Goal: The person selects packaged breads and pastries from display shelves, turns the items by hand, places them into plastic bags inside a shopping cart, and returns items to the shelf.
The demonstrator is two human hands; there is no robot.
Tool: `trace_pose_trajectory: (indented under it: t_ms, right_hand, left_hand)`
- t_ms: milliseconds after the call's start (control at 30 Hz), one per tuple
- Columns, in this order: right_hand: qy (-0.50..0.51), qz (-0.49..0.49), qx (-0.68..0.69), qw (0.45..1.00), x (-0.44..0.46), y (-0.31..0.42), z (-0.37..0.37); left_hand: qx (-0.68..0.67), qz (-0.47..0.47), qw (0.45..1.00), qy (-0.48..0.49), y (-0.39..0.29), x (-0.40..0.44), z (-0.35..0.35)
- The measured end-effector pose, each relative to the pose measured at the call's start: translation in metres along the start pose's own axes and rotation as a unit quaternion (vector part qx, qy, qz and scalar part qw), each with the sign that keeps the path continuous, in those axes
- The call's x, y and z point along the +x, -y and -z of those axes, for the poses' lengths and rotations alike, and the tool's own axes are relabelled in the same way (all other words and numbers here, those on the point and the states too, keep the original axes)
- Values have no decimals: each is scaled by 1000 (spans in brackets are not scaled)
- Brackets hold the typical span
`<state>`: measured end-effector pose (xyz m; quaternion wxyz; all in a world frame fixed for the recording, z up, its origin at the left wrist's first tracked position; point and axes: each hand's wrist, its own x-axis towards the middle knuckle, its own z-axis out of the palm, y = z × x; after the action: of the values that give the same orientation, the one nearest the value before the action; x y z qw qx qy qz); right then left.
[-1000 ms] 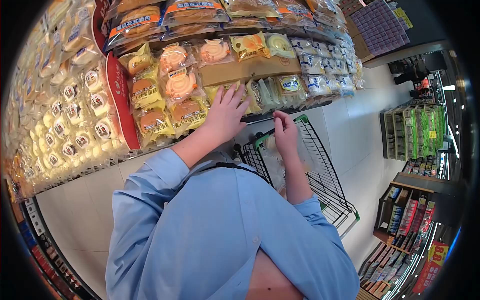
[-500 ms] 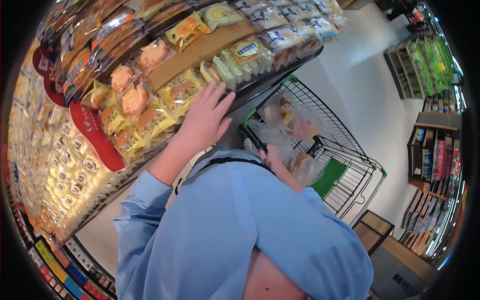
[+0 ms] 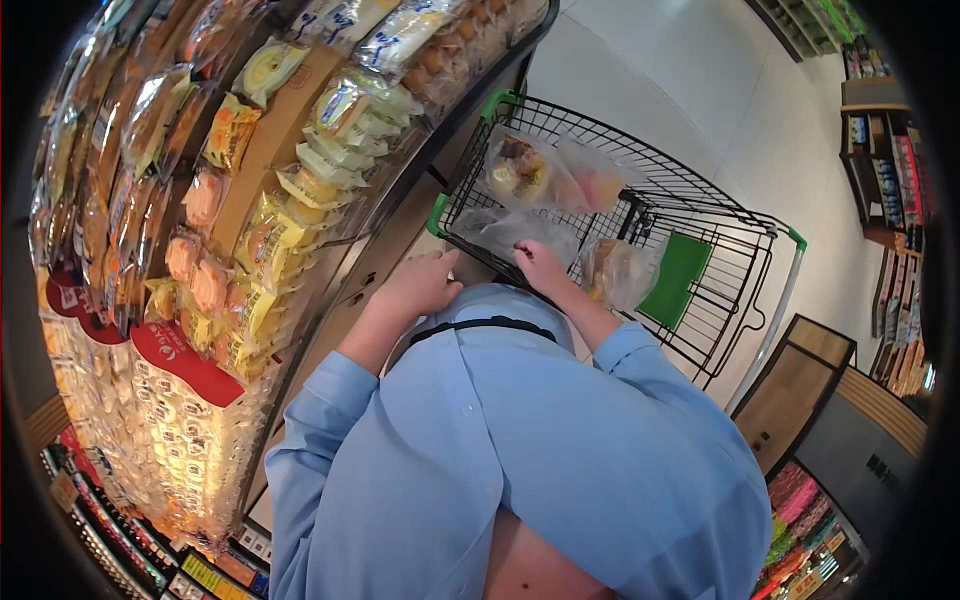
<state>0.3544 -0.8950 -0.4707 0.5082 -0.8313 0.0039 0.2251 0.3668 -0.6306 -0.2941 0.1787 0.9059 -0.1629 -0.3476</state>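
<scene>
My right hand [image 3: 541,268] is closed at the near rim of a black wire shopping cart [image 3: 690,205], its fingertips curled over beside a clear plastic bag [image 3: 520,232]. My left hand [image 3: 425,283] hangs in front of my waist, between the shelf and the cart, its fingers loosely bent, thumb apart, with nothing visible in it. Inside the cart lie bagged goods [image 3: 522,172], a pinkish bagged item [image 3: 597,188] and another bag with brown contents [image 3: 617,272]. A green flap [image 3: 677,280] sits toward the cart's right end.
On my left, a bakery shelf carries yellow packets [image 3: 262,290], pink-topped packaged cakes [image 3: 203,280] and pale green packets [image 3: 340,150]. A red shelf sign [image 3: 180,362] sticks out. A wooden cabinet [image 3: 800,385] stands at right, with product racks [image 3: 885,160] farther away.
My left hand has drawn back from the yellow packets toward my waist. My right hand stays at the cart. The view has turned, shifting the shelf leftward.
</scene>
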Motion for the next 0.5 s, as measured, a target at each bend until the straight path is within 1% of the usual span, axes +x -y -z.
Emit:
trace_pose_trajectory:
  t_ms: [33,133,200,233,267,300,333,367,400,433,467,500]
  right_hand:
    - [-46,27,3,999,3,-4,7]
    - [-76,14,17,997,17,-8,31]
    - [-95,8,27,995,28,0,49]
    - [-127,34,9,991,34,9,58]
    - [-158,58,-8,986,42,13,62]
    - [-160,52,-2,986,54,10,62]
    - [-158,66,-30,985,69,7,63]
    - [-156,81,-58,983,84,4,63]
    - [-157,76,-51,983,97,0,61]
    - [-155,103,-85,979,111,-5,58]
    - [-153,131,-120,972,123,-10,57]
    - [-153,127,-114,973,135,-16,56]
  left_hand:
    - [6,-2,1000,9,-6,6,0]
    - [1,-15,1000,21,-24,28,-3]
    - [-30,-50,998,11,-33,48,-8]
    - [-25,-51,998,19,-35,59,-13]
    - [-39,-63,997,5,-37,70,-19]
    - [-53,-73,996,-9,-37,79,-28]
    - [-48,-73,996,0,-36,86,-39]
    - [-38,-72,996,-30,-35,93,-49]
    - [-28,-71,995,-61,-31,99,-59]
    - [-24,-70,996,-54,-28,101,-67]
    - [56,-41,997,-15,-25,98,-77]
    - [136,-11,990,23,-22,94,-83]
